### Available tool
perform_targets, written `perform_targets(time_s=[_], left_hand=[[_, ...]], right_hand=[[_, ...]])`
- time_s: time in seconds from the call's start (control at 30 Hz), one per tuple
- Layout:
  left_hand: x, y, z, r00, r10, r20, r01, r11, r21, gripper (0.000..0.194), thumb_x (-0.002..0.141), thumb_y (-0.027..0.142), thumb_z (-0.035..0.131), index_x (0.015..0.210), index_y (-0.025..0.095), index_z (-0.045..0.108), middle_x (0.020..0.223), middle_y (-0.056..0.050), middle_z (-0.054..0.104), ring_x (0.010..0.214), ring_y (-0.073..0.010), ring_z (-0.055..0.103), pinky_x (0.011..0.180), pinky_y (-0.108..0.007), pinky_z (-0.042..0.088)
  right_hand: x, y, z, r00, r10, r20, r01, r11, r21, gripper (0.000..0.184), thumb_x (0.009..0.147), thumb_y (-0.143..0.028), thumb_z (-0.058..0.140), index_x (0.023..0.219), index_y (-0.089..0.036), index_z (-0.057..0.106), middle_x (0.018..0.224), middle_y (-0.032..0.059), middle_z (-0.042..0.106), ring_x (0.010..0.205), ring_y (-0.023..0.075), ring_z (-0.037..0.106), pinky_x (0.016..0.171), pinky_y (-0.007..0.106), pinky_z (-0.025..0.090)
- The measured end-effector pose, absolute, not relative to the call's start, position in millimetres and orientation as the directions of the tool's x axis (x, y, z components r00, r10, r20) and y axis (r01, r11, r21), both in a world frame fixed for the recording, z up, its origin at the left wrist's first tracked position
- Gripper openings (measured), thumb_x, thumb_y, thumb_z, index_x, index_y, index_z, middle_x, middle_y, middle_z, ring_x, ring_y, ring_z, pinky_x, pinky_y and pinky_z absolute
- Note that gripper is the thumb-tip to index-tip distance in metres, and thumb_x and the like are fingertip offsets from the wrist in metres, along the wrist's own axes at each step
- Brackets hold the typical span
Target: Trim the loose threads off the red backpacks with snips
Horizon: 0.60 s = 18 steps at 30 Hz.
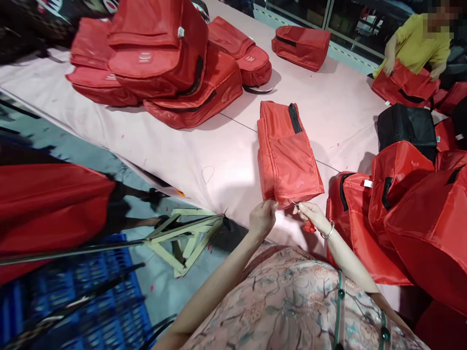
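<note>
My left hand (pixel 262 219) pinches the red bag (pixel 296 163) at its near edge; my right hand (pixel 313 216) closes round small scissors (pixel 295 204). It looks light, soft, slick; seams should grip best.

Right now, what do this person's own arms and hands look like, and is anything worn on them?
The left hand and right hand are ordinary human hands without gloves, and I can make out no cables or markings. No sleeve shows on either forearm. A pale bracelet circles the right wrist; the left wrist shows none.
</note>
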State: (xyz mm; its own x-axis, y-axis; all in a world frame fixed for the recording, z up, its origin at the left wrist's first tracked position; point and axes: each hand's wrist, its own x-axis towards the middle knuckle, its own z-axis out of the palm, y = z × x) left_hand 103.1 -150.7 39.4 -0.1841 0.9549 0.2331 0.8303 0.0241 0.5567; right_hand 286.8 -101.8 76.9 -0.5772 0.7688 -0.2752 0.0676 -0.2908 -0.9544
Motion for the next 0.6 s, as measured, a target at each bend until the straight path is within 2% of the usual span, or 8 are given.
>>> perform_targets(time_s=[0.1, 0.2, 0.5, 0.6], left_hand=[[104, -160, 52, -0.194, 0.942, 0.275, 0.744, -0.042, 0.667, 0.016, 0.085, 0.019, 0.040, 0.076, 0.019, 0.054, 0.067, -0.002, 0.061, 0.062, -0.0139, 0.057, 0.057, -0.024, 0.040], [108, -166, 62, -0.166, 0.933, 0.320, 0.673, -0.130, 0.728, 0.015, 0.084, 0.015, 0.040, 0.076, 0.019, 0.052, 0.065, 0.000, 0.059, 0.059, -0.0117, 0.055, 0.057, -0.022, 0.041], [108, -167, 58, -0.117, 0.916, 0.385, 0.629, -0.231, 0.742, 0.015, 0.086, 0.019, 0.040, 0.083, 0.018, 0.055, 0.066, -0.002, 0.059, 0.060, -0.0118, 0.056, 0.056, -0.022, 0.044], [107, -168, 58, -0.086, 0.924, 0.373, 0.628, -0.241, 0.740, 0.018, 0.087, 0.021, 0.038, 0.083, 0.019, 0.055, 0.067, -0.002, 0.060, 0.060, -0.0122, 0.056, 0.058, -0.023, 0.045]], right_hand=[[279, -96, 83, -0.620, 0.720, -0.313, 0.075, -0.342, -0.937, 0.048, 0.073, -0.062, 0.055, 0.067, -0.014, 0.060, 0.046, -0.0085, 0.029, 0.044, 0.0047, 0.024, 0.045, 0.022, 0.018], [272, -96, 86, -0.614, 0.707, -0.351, 0.073, -0.393, -0.917, 0.048, 0.073, -0.061, 0.056, 0.064, -0.014, 0.059, 0.045, -0.0081, 0.030, 0.044, 0.0041, 0.022, 0.044, 0.022, 0.015], [261, -95, 83, -0.599, 0.676, -0.430, 0.016, -0.526, -0.850, 0.046, 0.074, -0.058, 0.059, 0.065, -0.012, 0.061, 0.048, -0.0057, 0.039, 0.040, 0.0021, 0.020, 0.039, 0.020, 0.011], [260, -93, 83, -0.594, 0.664, -0.455, 0.024, -0.551, -0.834, 0.046, 0.073, -0.058, 0.059, 0.064, -0.012, 0.061, 0.046, -0.0065, 0.036, 0.039, 0.0021, 0.020, 0.037, 0.019, 0.011]])
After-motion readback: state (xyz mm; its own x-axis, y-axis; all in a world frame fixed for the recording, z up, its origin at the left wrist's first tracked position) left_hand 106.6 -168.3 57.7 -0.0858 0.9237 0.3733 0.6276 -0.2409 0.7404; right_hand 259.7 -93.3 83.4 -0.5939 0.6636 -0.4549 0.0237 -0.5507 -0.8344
